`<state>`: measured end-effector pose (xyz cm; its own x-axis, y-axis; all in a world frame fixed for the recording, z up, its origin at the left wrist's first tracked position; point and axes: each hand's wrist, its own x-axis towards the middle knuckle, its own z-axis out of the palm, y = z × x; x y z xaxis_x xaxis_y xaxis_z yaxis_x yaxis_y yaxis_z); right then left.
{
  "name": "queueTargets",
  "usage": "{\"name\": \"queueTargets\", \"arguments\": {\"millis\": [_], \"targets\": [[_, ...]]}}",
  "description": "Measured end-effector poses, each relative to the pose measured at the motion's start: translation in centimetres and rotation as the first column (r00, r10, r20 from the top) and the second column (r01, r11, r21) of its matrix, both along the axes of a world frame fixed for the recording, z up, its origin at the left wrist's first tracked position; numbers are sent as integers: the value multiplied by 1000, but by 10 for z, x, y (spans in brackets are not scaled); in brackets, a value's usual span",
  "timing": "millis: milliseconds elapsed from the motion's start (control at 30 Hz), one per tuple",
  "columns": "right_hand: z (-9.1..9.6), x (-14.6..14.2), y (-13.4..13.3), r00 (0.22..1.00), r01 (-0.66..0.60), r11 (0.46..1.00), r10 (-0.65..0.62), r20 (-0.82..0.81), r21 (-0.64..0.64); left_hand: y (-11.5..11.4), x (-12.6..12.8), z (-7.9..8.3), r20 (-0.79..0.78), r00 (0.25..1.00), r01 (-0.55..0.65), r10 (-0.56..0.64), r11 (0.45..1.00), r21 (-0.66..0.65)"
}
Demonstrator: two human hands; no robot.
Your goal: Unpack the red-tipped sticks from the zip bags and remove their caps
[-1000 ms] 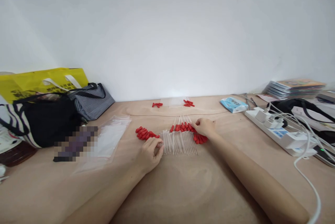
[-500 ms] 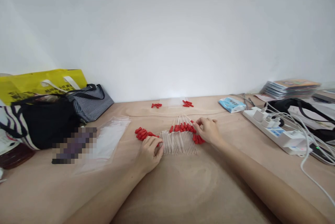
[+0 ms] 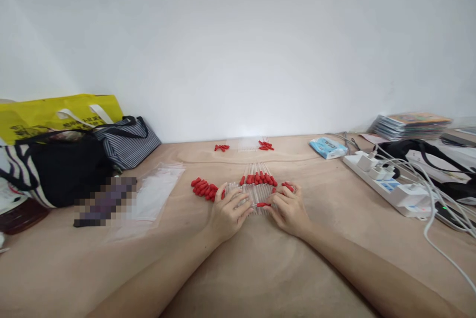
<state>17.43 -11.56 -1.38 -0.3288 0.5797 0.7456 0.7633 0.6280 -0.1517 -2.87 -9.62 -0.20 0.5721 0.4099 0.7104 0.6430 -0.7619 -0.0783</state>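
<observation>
Over the row of clear glass tubes point(image 3: 260, 191) my two hands are close together. My right hand point(image 3: 289, 209) is closed, its fingertips pinching a red rubber bulb point(image 3: 263, 204) that points left. From the left, my left hand point(image 3: 228, 211) meets it with curled fingers, seemingly around a thin glass tube in line with the bulb; most of that tube is hidden. A pile of loose red bulbs point(image 3: 203, 188) lies beside my left hand. Behind the tubes, droppers with red bulbs point(image 3: 260, 178) lie side by side, tips away from me. More red bulbs point(image 3: 288, 186) show partly behind my right fingers.
Farther back lie small groups of red bulbs point(image 3: 222, 148) and a clear plastic bag point(image 3: 238, 144). Plastic bags point(image 3: 159, 191), a striped bag point(image 3: 126, 142) and a black bag point(image 3: 78, 169) are left. A tissue pack point(image 3: 327, 148) and corded power strip point(image 3: 386, 186) are right.
My right hand has come back toward me from the row of red-bulbed droppers. My left hand has moved right from beside the bulb pile, and both now meet over the tubes.
</observation>
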Motion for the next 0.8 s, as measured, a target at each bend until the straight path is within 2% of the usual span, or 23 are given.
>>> {"name": "queueTargets", "arguments": {"millis": [167,300,600,800], "targets": [[-3,-3,-1,999,-7,1000,7,39,-3,1,1,-2,-8,999,52,-52,999,-1],[-4,-4,1,999,-24,998,21,41,53,1,1,-2,-5,997,76,-76,997,5],[-4,-3,-2,994,-60,995,53,91,77,-3,-3,-2,-42,998,49,-52,996,-74],[-1,2,-3,998,-58,997,56,38,47,-1,-9,1,17,998,68,-68,997,-24]]}}
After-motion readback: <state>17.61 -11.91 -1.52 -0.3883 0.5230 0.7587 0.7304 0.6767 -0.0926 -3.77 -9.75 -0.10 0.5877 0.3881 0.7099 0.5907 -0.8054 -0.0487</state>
